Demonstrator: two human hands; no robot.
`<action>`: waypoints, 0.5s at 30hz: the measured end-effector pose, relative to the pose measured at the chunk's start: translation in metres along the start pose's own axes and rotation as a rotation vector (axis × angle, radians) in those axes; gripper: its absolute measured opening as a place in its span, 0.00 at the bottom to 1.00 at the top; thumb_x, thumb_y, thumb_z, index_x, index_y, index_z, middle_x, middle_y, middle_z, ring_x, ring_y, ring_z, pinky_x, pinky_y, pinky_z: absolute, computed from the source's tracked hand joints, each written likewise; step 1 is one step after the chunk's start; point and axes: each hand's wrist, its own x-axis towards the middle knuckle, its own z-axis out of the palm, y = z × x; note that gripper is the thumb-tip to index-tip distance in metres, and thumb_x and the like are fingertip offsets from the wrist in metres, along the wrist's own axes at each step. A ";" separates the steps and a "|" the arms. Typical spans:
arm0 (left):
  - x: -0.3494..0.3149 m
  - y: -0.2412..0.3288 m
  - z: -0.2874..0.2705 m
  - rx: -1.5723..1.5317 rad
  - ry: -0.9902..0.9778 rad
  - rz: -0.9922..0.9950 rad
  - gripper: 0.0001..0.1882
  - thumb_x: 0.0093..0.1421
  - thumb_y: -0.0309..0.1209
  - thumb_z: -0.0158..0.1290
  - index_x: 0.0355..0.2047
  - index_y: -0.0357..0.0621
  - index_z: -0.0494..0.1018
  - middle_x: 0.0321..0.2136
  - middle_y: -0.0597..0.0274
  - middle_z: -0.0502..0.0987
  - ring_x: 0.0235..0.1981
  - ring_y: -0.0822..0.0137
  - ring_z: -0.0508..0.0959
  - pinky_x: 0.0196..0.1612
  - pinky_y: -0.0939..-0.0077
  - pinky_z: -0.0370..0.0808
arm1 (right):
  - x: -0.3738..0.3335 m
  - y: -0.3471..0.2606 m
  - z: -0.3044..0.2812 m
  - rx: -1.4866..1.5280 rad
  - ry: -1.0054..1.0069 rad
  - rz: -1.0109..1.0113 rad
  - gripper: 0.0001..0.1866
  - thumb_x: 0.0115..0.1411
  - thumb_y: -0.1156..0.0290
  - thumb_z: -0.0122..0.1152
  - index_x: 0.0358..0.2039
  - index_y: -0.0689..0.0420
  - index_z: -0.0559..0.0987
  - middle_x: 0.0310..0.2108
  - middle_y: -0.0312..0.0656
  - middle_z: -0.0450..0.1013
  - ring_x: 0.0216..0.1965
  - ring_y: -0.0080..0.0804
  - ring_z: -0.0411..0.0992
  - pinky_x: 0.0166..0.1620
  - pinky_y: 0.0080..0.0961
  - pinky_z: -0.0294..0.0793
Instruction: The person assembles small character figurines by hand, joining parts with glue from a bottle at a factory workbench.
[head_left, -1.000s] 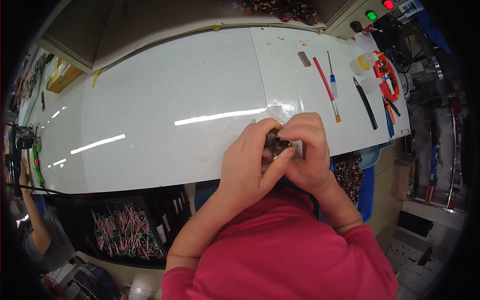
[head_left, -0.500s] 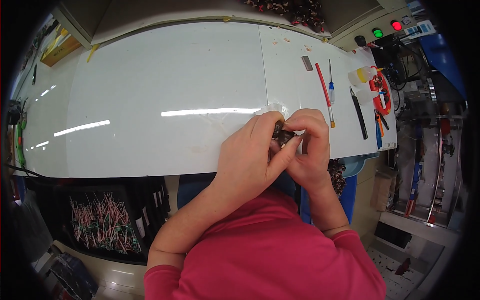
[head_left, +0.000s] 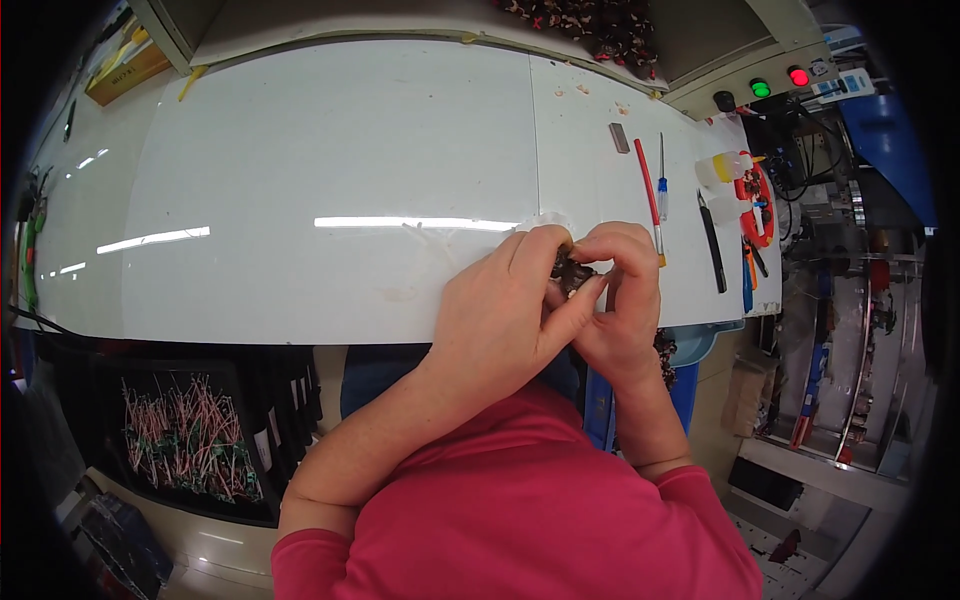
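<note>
Just above the near edge of the white worktop (head_left: pixel 330 150), both hands meet around a small dark brown, glossy part (head_left: pixel 574 274). Its exact kind is not clear, since fingers cover most of it. My left hand (head_left: pixel 498 300) pinches it from the left, thumb below and index finger curled over the top. From the right, the bent fingers and thumb of my right hand (head_left: pixel 622 305) press on the same part. A red-handled brush (head_left: pixel 646 180) lies beyond my right hand, beside a blue-handled screwdriver (head_left: pixel 662 185).
Black tweezers (head_left: pixel 712 240), plastic bottles (head_left: pixel 722 170) and a red tray (head_left: pixel 758 205) stand at the right. A small grey block (head_left: pixel 619 138) lies farther back. Similar dark parts fill the shelf (head_left: pixel 600 35). A black bin of wired pieces (head_left: pixel 190 440) sits below left.
The dark part has turned slightly between my fingers, showing more of its surface. Both hands keep their grip. The whole view has shifted a little.
</note>
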 end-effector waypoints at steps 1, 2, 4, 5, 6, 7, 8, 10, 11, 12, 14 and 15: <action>0.000 0.000 0.000 -0.001 0.001 0.001 0.15 0.57 0.33 0.54 0.41 0.38 0.68 0.31 0.54 0.74 0.29 0.56 0.76 0.31 0.69 0.73 | 0.001 0.000 0.000 -0.001 -0.001 -0.001 0.27 0.42 0.80 0.70 0.43 0.57 0.68 0.37 0.42 0.67 0.37 0.38 0.66 0.38 0.29 0.69; 0.000 0.000 0.000 -0.004 0.004 -0.002 0.15 0.57 0.33 0.54 0.41 0.38 0.68 0.31 0.54 0.74 0.30 0.56 0.76 0.31 0.69 0.73 | 0.002 -0.001 0.000 -0.002 -0.010 0.009 0.27 0.42 0.80 0.70 0.43 0.57 0.68 0.37 0.42 0.67 0.37 0.38 0.66 0.38 0.29 0.69; 0.000 0.000 -0.001 -0.007 0.008 -0.006 0.15 0.57 0.33 0.54 0.41 0.38 0.69 0.31 0.54 0.74 0.30 0.56 0.77 0.31 0.69 0.73 | 0.003 -0.002 0.000 -0.001 -0.020 0.017 0.27 0.42 0.80 0.70 0.43 0.57 0.68 0.36 0.42 0.67 0.37 0.38 0.66 0.38 0.29 0.69; 0.001 0.000 -0.001 -0.006 0.003 -0.006 0.15 0.57 0.34 0.54 0.41 0.38 0.69 0.31 0.54 0.74 0.30 0.56 0.77 0.31 0.68 0.73 | 0.004 -0.003 0.000 0.004 -0.026 0.028 0.27 0.42 0.79 0.70 0.43 0.57 0.68 0.36 0.42 0.67 0.37 0.37 0.66 0.38 0.28 0.69; 0.001 0.001 -0.001 -0.005 -0.003 -0.006 0.15 0.57 0.34 0.54 0.41 0.38 0.69 0.31 0.54 0.75 0.30 0.56 0.77 0.31 0.68 0.73 | 0.004 -0.003 0.000 0.008 -0.033 0.038 0.27 0.42 0.79 0.70 0.42 0.57 0.68 0.36 0.42 0.66 0.37 0.37 0.66 0.38 0.28 0.69; 0.000 0.001 -0.002 -0.005 -0.001 -0.007 0.15 0.57 0.34 0.54 0.41 0.38 0.69 0.31 0.54 0.75 0.30 0.56 0.77 0.31 0.68 0.73 | 0.004 -0.003 -0.001 0.010 -0.034 0.036 0.27 0.42 0.79 0.70 0.42 0.57 0.68 0.36 0.42 0.66 0.37 0.37 0.66 0.38 0.28 0.69; 0.000 0.001 -0.002 0.000 -0.017 -0.016 0.15 0.57 0.34 0.54 0.41 0.38 0.69 0.32 0.54 0.75 0.30 0.56 0.77 0.31 0.68 0.73 | 0.003 -0.003 -0.001 0.008 -0.039 0.041 0.27 0.42 0.79 0.70 0.42 0.57 0.68 0.36 0.42 0.66 0.36 0.37 0.66 0.37 0.28 0.68; 0.001 0.001 -0.001 0.004 -0.033 -0.024 0.15 0.57 0.34 0.54 0.40 0.38 0.69 0.32 0.54 0.75 0.30 0.56 0.77 0.31 0.68 0.73 | 0.003 -0.002 -0.002 0.005 -0.045 0.046 0.26 0.42 0.79 0.70 0.42 0.57 0.68 0.36 0.42 0.66 0.36 0.37 0.66 0.37 0.28 0.68; 0.001 0.000 0.000 0.028 -0.009 0.005 0.15 0.57 0.36 0.54 0.38 0.39 0.68 0.28 0.55 0.74 0.28 0.57 0.77 0.29 0.67 0.73 | 0.002 -0.003 -0.001 0.006 -0.041 0.047 0.26 0.42 0.79 0.70 0.41 0.57 0.68 0.36 0.42 0.66 0.36 0.37 0.66 0.38 0.28 0.68; 0.001 0.000 0.001 0.051 0.016 0.034 0.16 0.57 0.39 0.54 0.36 0.40 0.67 0.25 0.57 0.74 0.26 0.57 0.76 0.27 0.66 0.72 | 0.002 -0.003 -0.001 0.008 -0.037 0.049 0.26 0.42 0.79 0.69 0.41 0.58 0.68 0.36 0.42 0.66 0.36 0.37 0.65 0.38 0.28 0.68; 0.000 0.001 0.000 0.057 0.007 0.023 0.16 0.57 0.39 0.54 0.36 0.40 0.66 0.24 0.57 0.74 0.26 0.57 0.76 0.27 0.66 0.72 | 0.001 -0.003 0.000 0.011 -0.031 0.050 0.26 0.42 0.80 0.69 0.41 0.58 0.67 0.36 0.42 0.66 0.36 0.37 0.65 0.38 0.28 0.68; 0.000 0.002 -0.001 0.062 -0.004 0.011 0.16 0.57 0.39 0.54 0.36 0.40 0.66 0.24 0.57 0.74 0.26 0.58 0.76 0.27 0.66 0.72 | 0.000 -0.003 0.001 0.014 -0.024 0.054 0.25 0.42 0.80 0.69 0.41 0.58 0.67 0.36 0.42 0.66 0.36 0.37 0.65 0.38 0.28 0.68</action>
